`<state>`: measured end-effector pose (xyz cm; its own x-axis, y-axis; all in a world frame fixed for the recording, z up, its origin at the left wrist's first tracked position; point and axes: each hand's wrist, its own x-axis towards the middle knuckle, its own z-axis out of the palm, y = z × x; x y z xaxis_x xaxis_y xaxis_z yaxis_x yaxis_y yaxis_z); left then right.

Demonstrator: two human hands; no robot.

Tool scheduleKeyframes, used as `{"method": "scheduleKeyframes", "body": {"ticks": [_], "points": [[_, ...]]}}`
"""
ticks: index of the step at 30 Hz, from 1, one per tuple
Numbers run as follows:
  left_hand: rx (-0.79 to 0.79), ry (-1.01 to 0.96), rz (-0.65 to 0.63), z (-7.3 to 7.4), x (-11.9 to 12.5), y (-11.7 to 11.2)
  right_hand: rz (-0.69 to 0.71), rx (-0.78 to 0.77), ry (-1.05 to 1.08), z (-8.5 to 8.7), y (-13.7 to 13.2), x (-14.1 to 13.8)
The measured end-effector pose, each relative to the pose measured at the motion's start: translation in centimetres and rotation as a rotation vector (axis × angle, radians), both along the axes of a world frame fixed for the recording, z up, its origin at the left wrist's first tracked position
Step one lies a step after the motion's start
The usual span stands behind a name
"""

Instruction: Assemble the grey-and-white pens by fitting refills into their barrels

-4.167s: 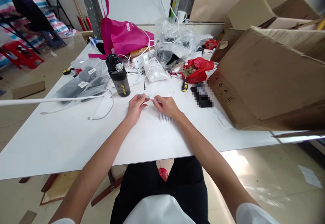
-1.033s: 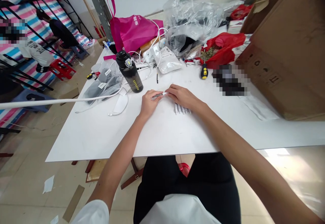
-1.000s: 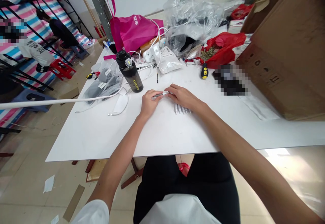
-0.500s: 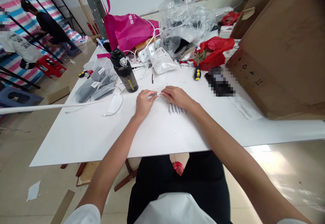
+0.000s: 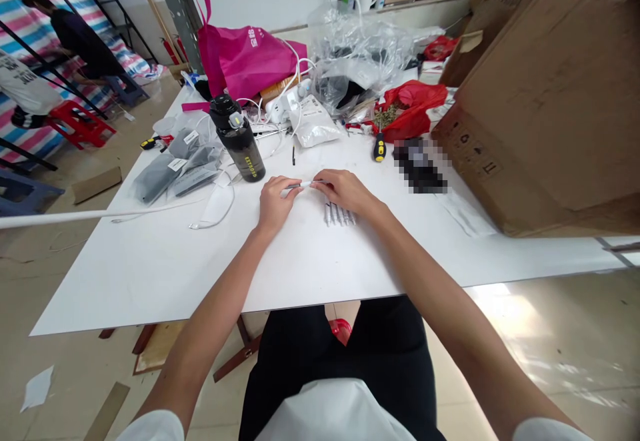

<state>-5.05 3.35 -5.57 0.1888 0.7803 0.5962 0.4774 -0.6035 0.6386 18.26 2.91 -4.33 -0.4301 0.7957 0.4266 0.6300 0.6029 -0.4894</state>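
**Pen-like rod (image 5: 301, 187) now bridges left hand (image 5: 274, 204) and right hand (image 5: 345, 191)**

Both hands grasp it, fingers closed, above the white worktop (image 5: 150, 281). It looks light, stiff and thin, best pinched along its shaft. A row of matching rods (image 5: 339, 215) lies just beside the right hand. A red plastic bag (image 5: 413, 102) holds small greenish bits (image 5: 385, 115).

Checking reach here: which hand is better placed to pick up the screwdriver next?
Right, probably: the right hand lies nearer the screwdriver; the left hand is farther, beyond the white part both hold.
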Motion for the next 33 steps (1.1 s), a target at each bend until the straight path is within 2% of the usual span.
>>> {"method": "scheduleKeyframes", "body": {"ticks": [5, 8, 10, 12, 15, 17, 21, 24, 29, 33], "points": [[0.022, 0.028, 0.012, 0.1, 0.0, 0.0, -0.031, -0.037, 0.044, 0.0, -0.1, 0.0], [0.025, 0.001, 0.022, 0.0, -0.1, 0.1, -0.071, 0.043, 0.040, 0.3, 0.1, 0.5], [0.014, -0.036, 0.052, 0.0, -0.2, 0.2, -0.223, 0.147, 0.011, 0.4, 0.5, 1.4], [-0.012, -0.090, 0.089, 0.0, -0.2, 0.2, -0.475, 0.235, -0.002, 0.3, 1.0, 2.6], [-0.072, -0.195, 0.123, 0.1, 0.0, 0.1, -0.821, 0.235, 0.010, -0.5, 1.6, 4.5], [-0.106, -0.255, 0.131, 0.3, 0.2, -0.1, -0.931, 0.172, 0.011, -1.1, 1.9, 5.4], [-0.123, -0.272, 0.129, 0.5, 0.6, -0.5, -1.038, -0.017, -0.058, -1.8, 2.1, 6.4], [-0.101, -0.241, 0.112, 0.6, 0.6, -0.6, -0.988, -0.059, -0.059, -1.7, 2.3, 7.2], [-0.066, -0.203, 0.065, 0.6, 0.7, -0.8, -0.722, 0.179, 0.019, -0.8, 2.4, 7.4], [-0.044, -0.160, 0.030, 0.7, 0.9, -1.2, -0.465, 0.241, 0.104, -0.2, 1.6, 5.3]]}}
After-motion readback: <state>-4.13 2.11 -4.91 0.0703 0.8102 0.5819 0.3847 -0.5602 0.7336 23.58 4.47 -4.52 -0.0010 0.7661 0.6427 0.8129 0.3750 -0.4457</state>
